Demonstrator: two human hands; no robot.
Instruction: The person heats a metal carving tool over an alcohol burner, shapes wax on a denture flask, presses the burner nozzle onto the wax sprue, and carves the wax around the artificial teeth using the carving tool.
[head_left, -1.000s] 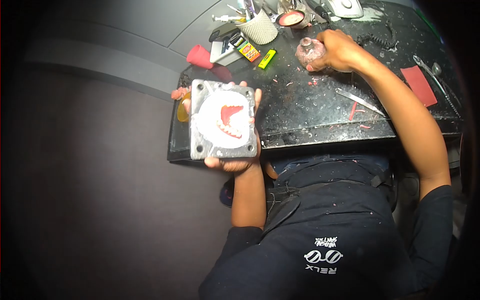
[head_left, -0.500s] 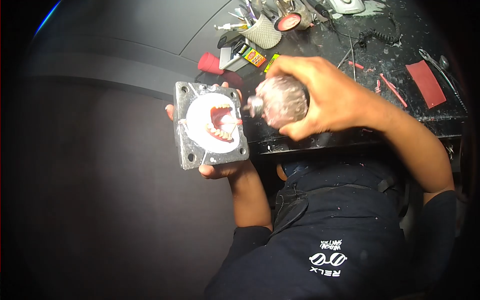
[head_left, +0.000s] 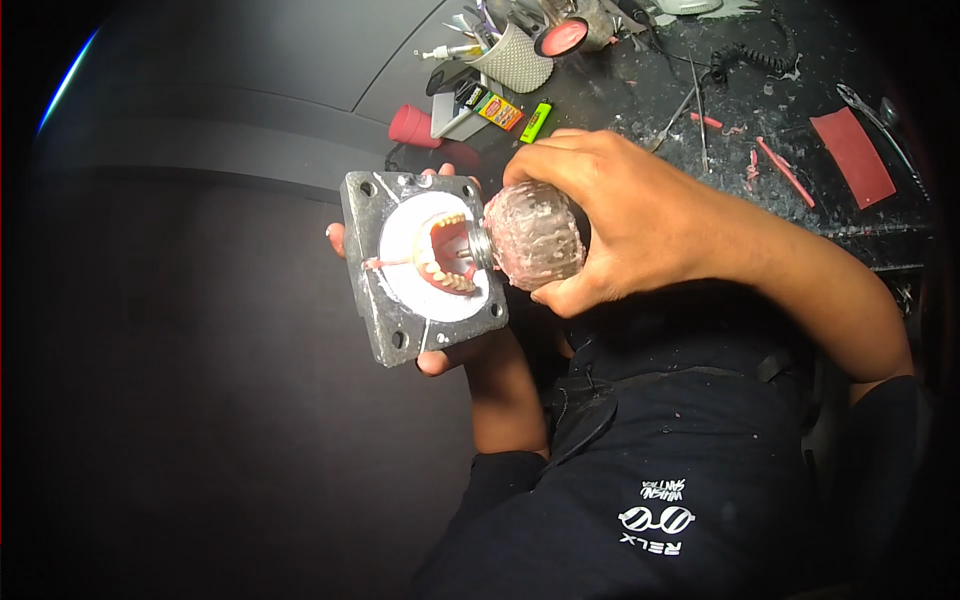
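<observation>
The tooth arch (head_left: 446, 276) sits on the white disc (head_left: 400, 225) of the metal plate (head_left: 370, 300), off the desk's (head_left: 830, 90) near left. Your left fingers (head_left: 433, 363) grip the plate; your right fingers (head_left: 565, 297) clasp the ridged vessel (head_left: 537, 235), neck (head_left: 480, 245) toward the arch. Apparent step: presenting neck to arch. Next move calls for steady aim.

Glare on white plaster (head_left: 402, 238), dark vignetted edges

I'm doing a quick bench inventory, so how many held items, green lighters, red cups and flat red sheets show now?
Held items: 2 (grey mould, glass bottle)
Green lighter: 1
Red cup: 1
Flat red sheet: 1
Total: 5
</observation>
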